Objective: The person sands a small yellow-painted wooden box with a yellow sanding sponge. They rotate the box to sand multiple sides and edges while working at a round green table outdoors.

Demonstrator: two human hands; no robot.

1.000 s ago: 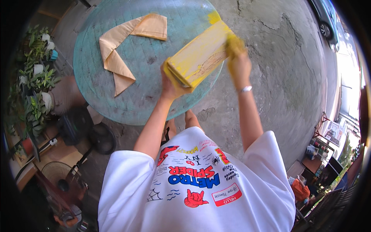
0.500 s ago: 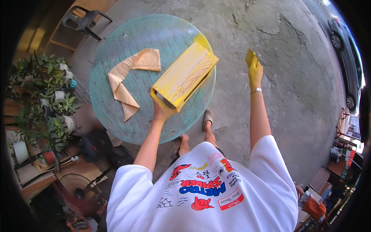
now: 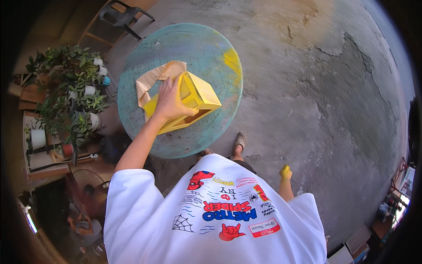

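Note:
A wooden box (image 3: 203, 93) with yellow-painted faces stands tilted on the round green table (image 3: 184, 42). Across its near left side my left hand (image 3: 170, 99) is spread, fingers over the upper edge and thumb on the lower frame, gripping it. An opening shows in the side facing me. Behind the box a folded peach cloth (image 3: 151, 78) lies on the table, partly hidden by it. Low at my right side, away from the table, my right hand (image 3: 285, 172) is closed and covered in yellow paint; what it holds is too small to make out.
Yellow paint (image 3: 232, 61) is smeared on the table's far right edge. A dark plastic chair (image 3: 125, 16) stands beyond the table, and potted plants (image 3: 74, 88) crowd the left. A fan (image 3: 88, 182) and a seated person (image 3: 83, 226) are at lower left. Cracked concrete floor (image 3: 299, 114) extends right.
My left hand has turned the box and shifted it left, partly over the peach cloth, and now grips its side from above. My right hand has dropped from far right toward my body.

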